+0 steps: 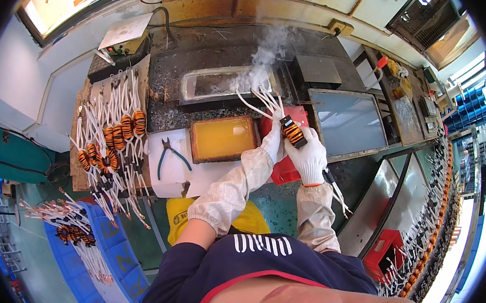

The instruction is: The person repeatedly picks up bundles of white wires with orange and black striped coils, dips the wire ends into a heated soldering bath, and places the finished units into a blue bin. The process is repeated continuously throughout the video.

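Both my hands wear white gloves, with pale sleeve covers on the forearms. My right hand (309,153) is closed round a coil (293,132) wound in orange and black wire. My left hand (275,139) grips the coil's white leads (265,102) just beside it. The leads fan out toward the right end of a rectangular metal bath (206,102), where smoke (264,57) rises. Smoke hides whether their tips touch the bath's surface. More white leads (336,193) hang below my right hand. A red container (285,172) lies partly behind my hands.
An amber-filled tray (194,143) stands nearer than the bath; cutting pliers (169,156) lie left of it. Several finished-looking coils (119,135) are heaped at the left. A blue crate (65,265) holds more. A shallow grey tray (348,119) and dark metal box (316,70) are at right.
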Demonstrator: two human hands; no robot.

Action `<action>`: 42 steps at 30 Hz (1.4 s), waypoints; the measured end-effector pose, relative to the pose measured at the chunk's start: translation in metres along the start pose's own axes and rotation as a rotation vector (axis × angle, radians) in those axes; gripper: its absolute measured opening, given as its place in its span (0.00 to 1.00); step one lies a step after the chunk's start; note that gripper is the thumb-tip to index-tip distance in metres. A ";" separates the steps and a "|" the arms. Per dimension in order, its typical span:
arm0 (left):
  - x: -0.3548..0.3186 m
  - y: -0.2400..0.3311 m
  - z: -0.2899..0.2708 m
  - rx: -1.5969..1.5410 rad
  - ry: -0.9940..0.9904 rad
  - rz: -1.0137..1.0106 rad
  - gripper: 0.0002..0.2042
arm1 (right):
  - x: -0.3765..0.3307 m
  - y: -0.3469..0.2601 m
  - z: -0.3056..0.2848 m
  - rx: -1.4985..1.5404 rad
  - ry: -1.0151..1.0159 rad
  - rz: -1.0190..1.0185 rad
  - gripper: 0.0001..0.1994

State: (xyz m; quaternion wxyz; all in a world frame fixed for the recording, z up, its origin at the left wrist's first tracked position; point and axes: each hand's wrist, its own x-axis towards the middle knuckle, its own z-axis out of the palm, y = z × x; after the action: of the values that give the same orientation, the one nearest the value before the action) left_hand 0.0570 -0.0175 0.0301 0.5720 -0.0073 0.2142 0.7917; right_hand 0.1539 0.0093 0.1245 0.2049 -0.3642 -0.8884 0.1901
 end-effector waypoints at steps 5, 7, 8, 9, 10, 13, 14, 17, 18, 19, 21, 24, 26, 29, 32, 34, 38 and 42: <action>0.005 -0.006 -0.007 -0.007 -0.093 -0.047 0.29 | -0.008 0.001 -0.008 0.013 0.025 0.023 0.20; 0.003 -0.007 -0.006 0.017 -0.099 -0.088 0.28 | -0.012 0.002 -0.011 0.024 0.037 0.027 0.20; 0.002 -0.007 -0.006 0.029 -0.114 -0.092 0.28 | -0.014 0.003 -0.013 0.026 0.044 0.028 0.20; 0.001 -0.008 -0.005 0.040 -0.130 -0.095 0.28 | -0.016 0.003 -0.014 0.028 0.051 0.029 0.20; 0.001 -0.009 -0.005 0.052 -0.145 -0.099 0.28 | -0.017 0.004 -0.016 0.029 0.058 0.030 0.20; -0.001 -0.010 -0.002 0.104 -0.170 -0.085 0.28 | -0.021 0.007 -0.019 0.028 0.059 0.049 0.20; 0.000 -0.011 -0.003 0.113 -0.175 -0.105 0.28 | -0.022 0.007 -0.020 0.038 0.057 0.054 0.20; 0.005 -0.013 -0.012 0.166 -0.199 -0.146 0.32 | -0.026 0.007 -0.024 0.057 0.057 0.066 0.20; 0.008 -0.015 -0.018 0.201 -0.214 -0.145 0.35 | -0.028 0.006 -0.025 0.056 0.059 0.067 0.20; 0.011 -0.017 -0.023 0.236 -0.228 -0.144 0.39 | -0.029 0.005 -0.027 0.055 0.061 0.068 0.20; 0.012 -0.021 -0.024 0.251 -0.257 -0.132 0.38 | -0.031 0.006 -0.029 0.062 0.064 0.083 0.20; 0.013 -0.023 -0.026 0.278 -0.229 -0.145 0.36 | -0.035 0.008 -0.030 0.091 0.079 0.076 0.19; 0.014 -0.023 -0.025 0.299 -0.200 -0.155 0.34 | -0.037 0.010 -0.030 0.117 0.101 0.056 0.19; 0.016 -0.025 -0.027 0.334 -0.194 -0.151 0.32 | -0.039 0.017 -0.025 0.151 0.140 0.012 0.19; 0.016 -0.024 -0.032 0.382 -0.222 -0.143 0.30 | -0.038 0.033 -0.014 0.258 0.128 0.041 0.18; 0.006 -0.017 -0.017 0.431 -0.244 -0.164 0.29 | -0.036 0.049 -0.010 0.438 0.073 0.184 0.18; -0.015 0.001 0.007 0.587 -0.251 -0.020 0.26 | -0.016 0.050 -0.005 1.326 -0.016 0.347 0.14; -0.021 0.004 0.021 0.375 -0.222 0.175 0.23 | 0.014 0.052 0.011 1.511 -0.157 0.445 0.14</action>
State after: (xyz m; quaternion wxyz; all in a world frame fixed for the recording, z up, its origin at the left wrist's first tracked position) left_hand 0.0653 -0.0302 0.0556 0.5125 0.2045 0.2931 0.7807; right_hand 0.1691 0.0519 0.0928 0.2908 -0.2810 -0.4369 0.8035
